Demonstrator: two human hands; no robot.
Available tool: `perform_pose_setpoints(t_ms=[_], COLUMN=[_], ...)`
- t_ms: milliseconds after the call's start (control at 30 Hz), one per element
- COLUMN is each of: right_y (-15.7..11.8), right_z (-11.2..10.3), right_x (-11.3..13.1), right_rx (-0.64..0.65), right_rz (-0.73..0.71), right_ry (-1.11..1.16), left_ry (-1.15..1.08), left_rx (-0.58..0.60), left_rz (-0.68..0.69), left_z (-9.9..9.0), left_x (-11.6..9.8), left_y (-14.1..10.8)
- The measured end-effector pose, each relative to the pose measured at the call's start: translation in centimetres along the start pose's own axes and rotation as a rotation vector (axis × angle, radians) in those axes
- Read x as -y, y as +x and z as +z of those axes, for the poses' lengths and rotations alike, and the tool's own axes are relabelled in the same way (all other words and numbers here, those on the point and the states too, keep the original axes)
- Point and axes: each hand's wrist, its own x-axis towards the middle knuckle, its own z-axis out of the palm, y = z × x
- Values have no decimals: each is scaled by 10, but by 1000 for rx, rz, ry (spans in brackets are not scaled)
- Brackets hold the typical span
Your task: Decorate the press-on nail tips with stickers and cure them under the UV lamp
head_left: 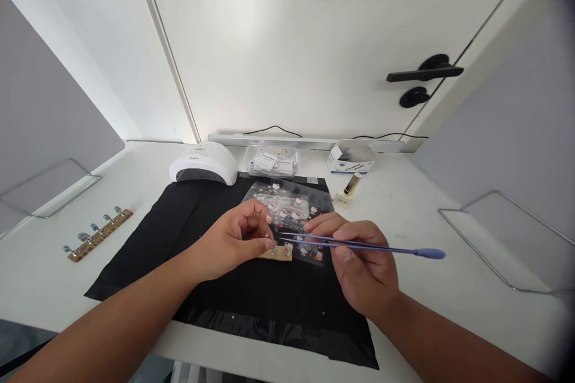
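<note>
My right hand (366, 263) grips a pair of blue-purple tweezers (406, 250). Their slim tips point left and stand slightly apart, close to my left fingers. My left hand (238, 239) is closed in a pinch, thumb against fingers; whatever sits there is too small to make out. Just beneath both hands lies a short wooden strip (277, 254) with small nail-tip stands on it, partly covered by my left hand. Behind it a clear sticker sheet (294, 206) with white cat faces and red bows lies on the black mat (278, 305).
To the left stands a wooden holder (101, 236) with several nail tips. At the back are a white nail lamp (204, 162), a clear tray of packets (272, 161) and an alcohol pad box (350, 158). A small gold-capped bottle (347, 194) stands right of the mat.
</note>
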Motion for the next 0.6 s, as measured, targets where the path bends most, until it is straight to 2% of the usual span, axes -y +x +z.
perform_pose_setpoints(t_ms=[300, 600], right_y=[1, 1], right_z=[-1, -4], right_x=[-2, -1], right_rx=[-26, 10], right_rz=[-23, -57], right_ry=[-22, -73], left_ry=[176, 253], left_rx=[-88, -116], left_rz=[268, 245], left_z=[-4, -3], left_x=[10, 10], left_y=[-3, -5])
